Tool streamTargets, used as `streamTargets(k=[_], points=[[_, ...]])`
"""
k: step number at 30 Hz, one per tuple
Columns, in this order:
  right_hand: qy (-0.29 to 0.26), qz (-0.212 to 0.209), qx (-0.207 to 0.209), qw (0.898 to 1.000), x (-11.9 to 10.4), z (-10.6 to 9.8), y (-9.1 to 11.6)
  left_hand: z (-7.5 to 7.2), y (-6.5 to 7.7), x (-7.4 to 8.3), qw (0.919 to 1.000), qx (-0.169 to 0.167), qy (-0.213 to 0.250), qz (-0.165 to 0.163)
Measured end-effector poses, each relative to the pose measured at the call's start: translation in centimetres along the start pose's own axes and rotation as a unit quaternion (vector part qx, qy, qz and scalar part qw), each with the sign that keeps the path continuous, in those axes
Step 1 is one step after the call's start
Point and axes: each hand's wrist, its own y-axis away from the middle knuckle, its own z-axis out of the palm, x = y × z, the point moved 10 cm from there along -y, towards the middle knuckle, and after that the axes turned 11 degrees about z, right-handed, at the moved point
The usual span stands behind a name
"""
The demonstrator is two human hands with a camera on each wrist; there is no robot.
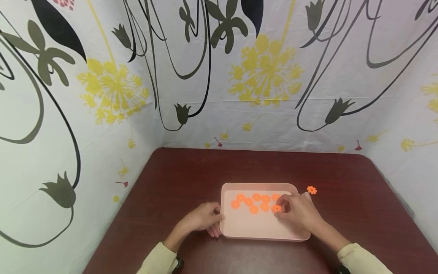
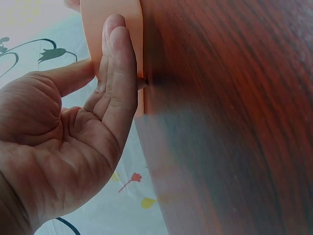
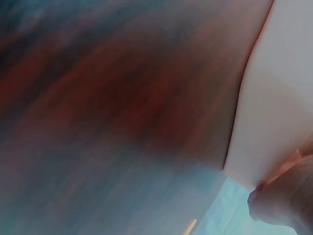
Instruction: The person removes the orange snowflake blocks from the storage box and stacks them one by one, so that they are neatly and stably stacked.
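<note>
A pale pink rectangular tray [image 1: 260, 228] lies on the table, with several small orange flower-shaped pieces [image 1: 253, 209] across its far half. My left hand [image 1: 204, 217] holds the tray's left edge. In the left wrist view its thumb meets the rim and the longer fingers lie along the outer wall. Over the tray's right half, my right hand [image 1: 298, 210] pinches an orange flower-shaped piece [image 1: 276, 208] between thumb and fingers. The right wrist view shows only part of this hand [image 3: 283, 198] beyond the tray wall [image 3: 274, 93]; the pinched piece is hidden there.
Another orange flower-shaped piece [image 1: 311, 190] lies on the dark red-brown table [image 1: 205, 167], just outside the tray's far right corner. A white cloth [image 1: 219, 87] with flower prints hangs behind the table and along both sides.
</note>
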Motion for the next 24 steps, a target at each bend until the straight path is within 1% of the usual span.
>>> streamTargets(k=[5,9,13,17,24], points=[[-0.019,-0.024,0.055,0.998,0.1,-2.3,-0.2,0.2,-0.1,0.2,1.0000,0.002,0.010,-0.001],[-0.028,-0.033,0.078,0.996,0.7,-4.0,-0.4,0.2,-0.1,0.3,1.0000,0.004,0.006,-0.002],[-0.027,-0.021,0.097,0.995,1.8,-5.5,-0.5,0.2,-0.1,0.3,1.0000,0.003,0.005,-0.001],[-0.022,-0.008,0.117,0.993,3.1,-6.5,-0.6,0.2,-0.2,0.2,1.0000,0.002,0.004,-0.001],[-0.004,0.006,0.140,0.990,5.5,-7.1,-0.5,0.2,-0.2,0.2,1.0000,0.004,0.003,-0.001]])
